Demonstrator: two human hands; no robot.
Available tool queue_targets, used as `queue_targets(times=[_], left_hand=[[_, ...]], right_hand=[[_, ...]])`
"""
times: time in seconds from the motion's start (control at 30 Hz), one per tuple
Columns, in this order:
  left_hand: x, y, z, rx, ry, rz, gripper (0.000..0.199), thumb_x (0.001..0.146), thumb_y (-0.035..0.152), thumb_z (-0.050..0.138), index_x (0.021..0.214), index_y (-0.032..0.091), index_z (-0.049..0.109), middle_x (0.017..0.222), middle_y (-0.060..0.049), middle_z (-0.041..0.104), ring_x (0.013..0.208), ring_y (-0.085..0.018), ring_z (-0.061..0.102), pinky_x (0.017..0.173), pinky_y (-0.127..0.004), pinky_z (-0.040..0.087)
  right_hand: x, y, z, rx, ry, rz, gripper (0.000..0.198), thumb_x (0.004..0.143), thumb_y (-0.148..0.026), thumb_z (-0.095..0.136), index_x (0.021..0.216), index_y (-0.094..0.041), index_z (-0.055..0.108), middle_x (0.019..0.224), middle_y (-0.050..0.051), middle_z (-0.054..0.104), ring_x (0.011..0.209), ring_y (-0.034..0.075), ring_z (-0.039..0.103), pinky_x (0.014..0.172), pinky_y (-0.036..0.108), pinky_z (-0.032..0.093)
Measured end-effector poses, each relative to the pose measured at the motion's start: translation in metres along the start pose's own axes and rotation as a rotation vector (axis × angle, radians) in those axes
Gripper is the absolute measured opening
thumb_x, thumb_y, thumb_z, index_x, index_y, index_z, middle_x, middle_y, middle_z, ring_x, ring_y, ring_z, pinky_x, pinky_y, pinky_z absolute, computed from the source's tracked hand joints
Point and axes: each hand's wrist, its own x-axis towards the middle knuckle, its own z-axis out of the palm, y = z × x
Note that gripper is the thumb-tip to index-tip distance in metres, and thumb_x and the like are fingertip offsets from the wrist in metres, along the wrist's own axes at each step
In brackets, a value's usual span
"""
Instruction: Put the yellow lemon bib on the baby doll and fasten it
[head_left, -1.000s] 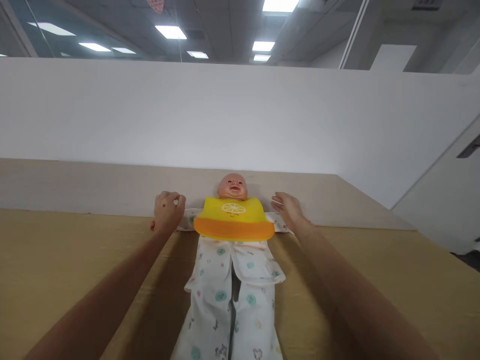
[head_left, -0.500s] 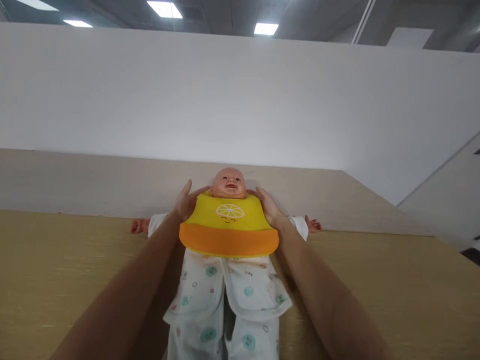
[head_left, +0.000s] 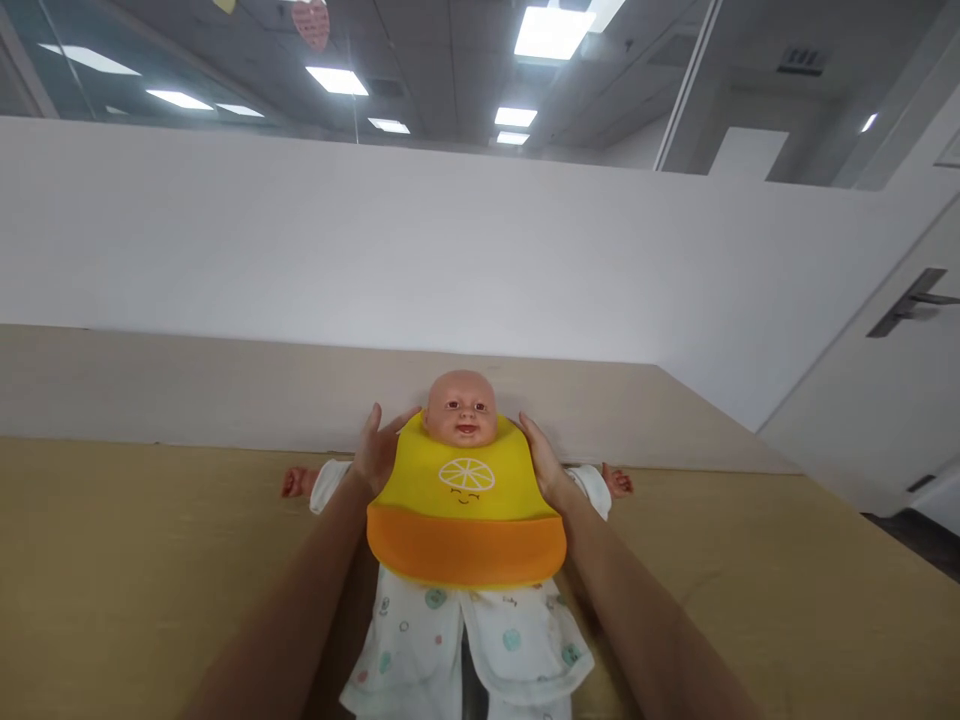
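A baby doll [head_left: 460, 390] lies face up, its bald head at the far end and its arms stretched to both sides. Over its chest spreads a yellow bib [head_left: 465, 500] with a white citrus slice drawn on it and an orange pocket along the bottom. My left hand [head_left: 375, 450] holds the doll at one shoulder, its fingertips reaching to the bib's edge by the neck. On the other shoulder my right hand [head_left: 545, 462] cups it the same way, fingers partly behind the bib. White printed clothes [head_left: 420, 640] cover the doll's body and legs.
The doll rests on a wooden tabletop [head_left: 150, 580]. Behind its head runs a pale ledge [head_left: 187, 385] against a white wall [head_left: 337, 250]. At the right is a door with a metal handle [head_left: 907, 302]. Glass panels show above the wall.
My view has tilted upward, showing more ceiling. The doll's head and bib look more upright and slightly nearer, with both hands still at its shoulders.
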Motion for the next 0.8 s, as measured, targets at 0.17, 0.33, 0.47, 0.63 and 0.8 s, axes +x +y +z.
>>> queue_targets(times=[0.17,0.33,0.47,0.63,0.8], left_hand=[[-0.038,-0.015,0.018,0.018,0.114,0.02,0.069,0.088,0.061,0.032,0.141,0.016,0.036,0.114,-0.015,0.066,0.104,-0.031,0.062,0.093,-0.049,0.044],[-0.084,-0.037,0.039,0.028,0.176,-0.006,0.057,0.091,0.048,0.034,0.14,0.019,0.039,0.118,-0.011,0.065,0.108,-0.027,0.061,0.098,-0.043,0.042],[-0.127,-0.053,0.059,-0.023,0.111,-0.129,0.053,0.087,0.045,0.044,0.132,0.017,0.05,0.11,-0.01,0.069,0.104,-0.028,0.063,0.095,-0.041,0.045],[-0.17,-0.07,0.071,-0.05,0.181,-0.186,0.051,0.078,0.035,0.058,0.126,0.016,0.056,0.103,-0.01,0.071,0.099,-0.028,0.066,0.091,-0.039,0.049],[-0.175,-0.086,0.056,-0.007,0.167,-0.064,0.067,0.065,0.021,0.064,0.13,0.027,0.052,0.111,-0.005,0.069,0.106,-0.027,0.063,0.091,-0.037,0.049]], right_hand=[[-0.04,0.015,0.006,0.003,0.061,0.005,0.038,0.087,-0.042,0.042,0.106,-0.016,0.063,0.078,0.006,0.072,0.078,0.022,0.07,0.078,0.035,0.054],[-0.094,0.032,0.017,0.103,0.064,0.039,0.031,0.087,-0.037,0.044,0.102,-0.018,0.064,0.082,0.004,0.073,0.081,0.02,0.069,0.081,0.035,0.053],[-0.141,0.047,0.022,0.163,0.026,0.111,0.028,0.084,-0.036,0.051,0.101,-0.019,0.064,0.088,0.003,0.073,0.086,0.02,0.068,0.087,0.035,0.051],[-0.183,0.066,0.018,0.132,-0.077,0.085,0.031,0.079,-0.041,0.057,0.1,-0.02,0.067,0.094,0.004,0.072,0.092,0.02,0.067,0.094,0.035,0.048],[-0.188,0.071,0.017,0.064,-0.06,-0.007,0.025,0.074,-0.038,0.06,0.091,-0.024,0.071,0.097,0.002,0.072,0.101,0.021,0.064,0.097,0.034,0.046]])
